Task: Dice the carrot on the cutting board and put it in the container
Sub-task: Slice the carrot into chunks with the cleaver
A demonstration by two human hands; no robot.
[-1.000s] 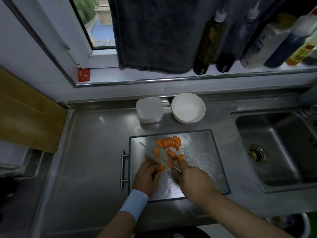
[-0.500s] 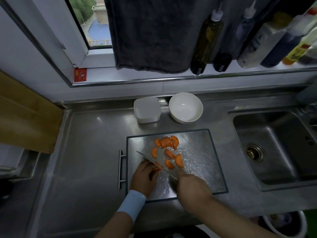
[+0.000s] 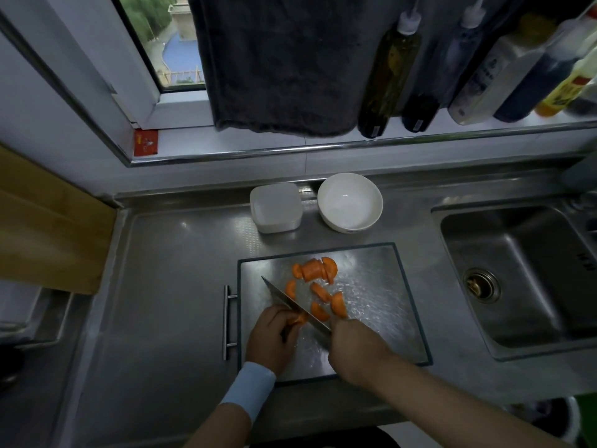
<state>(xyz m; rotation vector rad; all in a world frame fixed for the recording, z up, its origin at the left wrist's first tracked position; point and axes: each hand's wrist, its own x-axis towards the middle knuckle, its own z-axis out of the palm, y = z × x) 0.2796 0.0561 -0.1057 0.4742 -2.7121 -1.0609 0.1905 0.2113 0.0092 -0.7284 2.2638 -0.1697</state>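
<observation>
One steel surface [image 3: 168, 286], one cutting board [image 3: 381, 286] laid on it, one white container [image 3: 276, 208] behind it, left grip [image 3: 269, 341] curled on one carrot piece [image 3: 298, 318], right grip [image 3: 355, 350] closed round one knife [image 3: 281, 294], one carrot chunk [image 3: 315, 269] far on the board, four loose slices [image 3: 319, 291], from which the right grip was drawn back since a second ago

Container [image 3: 276, 208] left of bowl [image 3: 350, 202]

Single head-worn wide-angle view, close above the worktop [image 3: 168, 286], facing steeply down and forward: cutting board [image 3: 381, 286] just below centre, sink [image 3: 533, 270] at 3 o'clock, window [image 3: 168, 43] at 11 o'clock.
</observation>
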